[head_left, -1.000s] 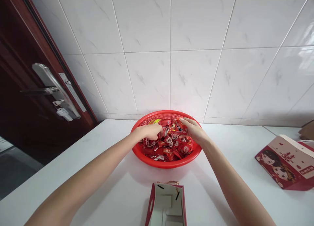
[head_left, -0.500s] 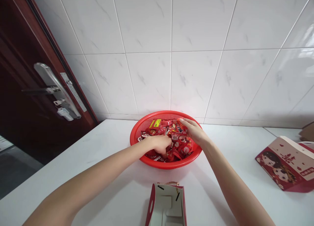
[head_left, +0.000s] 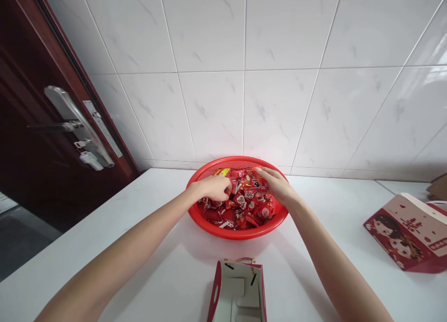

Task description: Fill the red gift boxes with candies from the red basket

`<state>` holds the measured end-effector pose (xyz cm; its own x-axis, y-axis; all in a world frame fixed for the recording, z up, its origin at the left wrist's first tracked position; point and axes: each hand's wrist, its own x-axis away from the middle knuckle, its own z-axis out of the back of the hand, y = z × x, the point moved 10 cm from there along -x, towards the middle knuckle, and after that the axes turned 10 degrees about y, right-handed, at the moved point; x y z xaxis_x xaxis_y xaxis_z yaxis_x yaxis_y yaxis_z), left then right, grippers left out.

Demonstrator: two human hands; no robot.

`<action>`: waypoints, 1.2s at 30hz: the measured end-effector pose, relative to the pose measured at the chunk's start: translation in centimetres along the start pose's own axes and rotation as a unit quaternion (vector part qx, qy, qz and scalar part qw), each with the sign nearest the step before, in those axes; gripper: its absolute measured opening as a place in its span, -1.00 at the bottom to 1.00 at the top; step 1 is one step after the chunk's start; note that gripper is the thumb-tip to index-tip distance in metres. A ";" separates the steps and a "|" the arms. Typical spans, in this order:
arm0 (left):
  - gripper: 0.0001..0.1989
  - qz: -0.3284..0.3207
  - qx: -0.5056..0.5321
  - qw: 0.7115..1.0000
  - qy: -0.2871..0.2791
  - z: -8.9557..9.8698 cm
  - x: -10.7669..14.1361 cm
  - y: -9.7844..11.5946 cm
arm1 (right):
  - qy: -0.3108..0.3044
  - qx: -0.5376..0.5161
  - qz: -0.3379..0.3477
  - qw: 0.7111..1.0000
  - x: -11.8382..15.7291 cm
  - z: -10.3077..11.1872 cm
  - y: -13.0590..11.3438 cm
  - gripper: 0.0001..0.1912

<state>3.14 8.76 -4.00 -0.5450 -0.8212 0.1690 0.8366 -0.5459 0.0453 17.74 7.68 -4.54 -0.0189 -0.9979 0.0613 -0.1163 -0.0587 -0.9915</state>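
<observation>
A round red plastic basket (head_left: pixel 237 235) holds a heap of red-wrapped candies (head_left: pixel 240 215) and small snack packets. Over its left side is my left hand (head_left: pixel 214 188), fingers curled down among the wrappers; whatever they pinch is hidden. On the right side, my right hand (head_left: pixel 278 187) has its fingers at the edge of an orange-red snack packet (head_left: pixel 256 178) with dark lettering and seems to grip it. A yellow-marked packet (head_left: pixel 222 172) shows just behind my left hand. Nearer me stands an open gift box (head_left: pixel 232 287) with a pale inside and a rope handle.
A closed red and pink gift box (head_left: pixel 401 238) with cartoon figures lies on the white counter (head_left: pixel 146 205) at right. Behind it is a brown object (head_left: pixel 438 188). White tiles (head_left: pixel 209 112) back the counter; a dark red door (head_left: pixel 38 117) with a metal handle stands left.
My left hand has moved from the middle of the candy heap to its back left, partly covering the yellow-marked packet. My right hand has stayed in place.
</observation>
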 end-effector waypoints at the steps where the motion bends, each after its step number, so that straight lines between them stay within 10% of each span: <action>1: -0.70 0.004 0.000 1.000 -0.009 -0.2 0.0 0.0 | 0.001 0.000 -0.002 1.000 0.0 0.0 0.0 -0.74; 12: -0.39 -0.023 0.000 0.998 -0.051 -0.9 0.0 3.0 | -0.008 -0.002 0.022 1.000 -0.2 -0.1 -0.2 -0.70; 36: -0.61 0.034 0.036 0.998 -0.026 -3.5 -2.1 3.2 | -0.007 -0.002 0.030 1.000 -0.4 0.0 -0.1 -0.65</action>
<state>6.76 8.21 -7.69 -0.4840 -0.8454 0.2258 0.8748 -0.4735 0.1022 17.76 8.06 -4.51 -0.0120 -0.9999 0.0005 -0.1193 0.0009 -0.9929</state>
